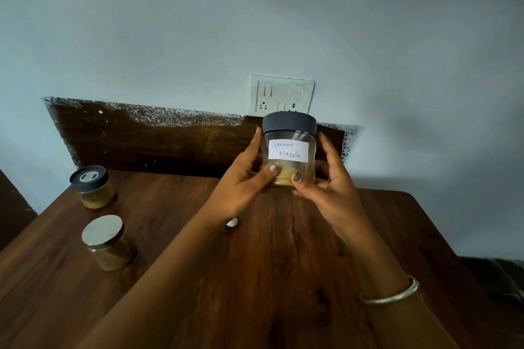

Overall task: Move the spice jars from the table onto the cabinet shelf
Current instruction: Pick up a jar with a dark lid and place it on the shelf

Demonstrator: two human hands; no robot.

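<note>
While you are lifting the first jar, this is how things are lying:

Labelled jar: you are holding the labelled jar upright in front of you, near the back edge of the bench. It looks clear of the wood, though its base is hidden behind your fingers, so I cannot be sure. The handwritten label is facing you, probably so you can be reading it.

Left hand: your left hand is wrapping the jar's left side, with the thumb pressing on the lower front where the powder is sitting.

Right hand: your right hand is closing on the right side in the same way, with its thumb low on the front. Holding with both hands is keeping the smooth clear wall from slipping and the jar from tipping.

Dark-lidded jar: the dark-lidded jar is standing on the bench at the far left, well apart from your hands and waiting its turn.

Metal-lidded jar: the metal-lidded jar is standing just nearer to you than that one, also untouched.

Small white thing: something small and white is peeking out under your left wrist; it is too hidden to name.

Shelf: the cabinet shelf is not showing, so you will likely be turning away from the wall to reach it.

Progress: by my judgement you are carrying one jar, with two waiting.
</note>
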